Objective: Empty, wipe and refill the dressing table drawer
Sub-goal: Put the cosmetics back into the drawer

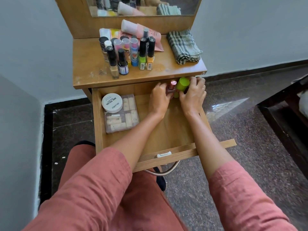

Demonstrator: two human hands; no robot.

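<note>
Drawer (pixel 166 130) out wide; at back-R corner under table (pixel 141 74) edge I see L hand (pixel 159 96) gripping pink-capped tube (pixel 172 84), R hand (pixel 194 95) gripping green bottle (pixel 182 84).

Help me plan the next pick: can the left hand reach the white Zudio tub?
Probably yes: the Zudio tub lies uncovered left of the left hand, though that hand grips a lipstick.

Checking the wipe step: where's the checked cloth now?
Head view: the cloth lies folded on the tabletop, at its right rear, just right of the bottles.
</note>
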